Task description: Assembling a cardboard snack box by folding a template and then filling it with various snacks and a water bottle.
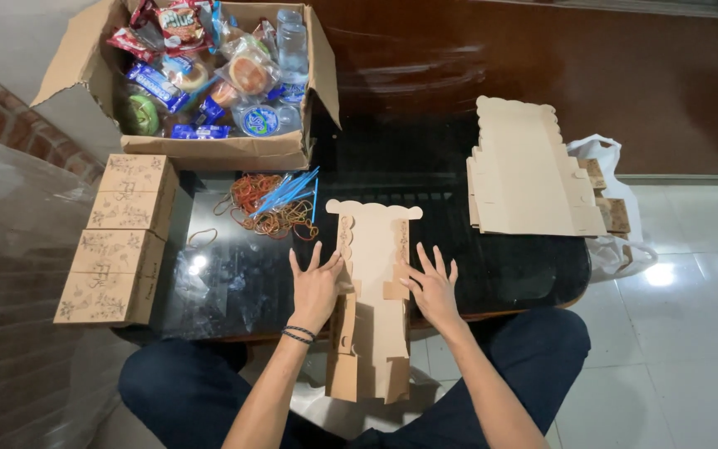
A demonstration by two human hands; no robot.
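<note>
Fingers on both hands were spread flat and pressing down, not curled around anything. Left hand (316, 287) sat on the left flap of the flat box blank (371, 283), right hand (432, 289) on the right flap, so the card was pinned between them rather than gripped. From where I was watching, that looked like the point of it: palms down along the creases to keep the side panels flat on the glass.

That blank lay at the near edge of the dark bench (425, 166), scalloped end away from the person, with its lower half hanging off the edge over their lap. Seemed handy, since the middle stayed supported.

Containers next. Big open carton (234, 154) at the far left held wrapped snacks, a bun in plastic, sealed water cups and a bottle, all tipped in loosely. Four made-up printed boxes (118, 237) were stacked along the left edge, shut, so I couldn't tell what was inside. Loose rubber bands (259, 208) and blue straws (292, 191) sat in a pile just in front of the carton, near the hands. More flat blanks (529, 170) were stacked on the right, with a white bag (612, 224) of something brown beside them on the floor.
</note>
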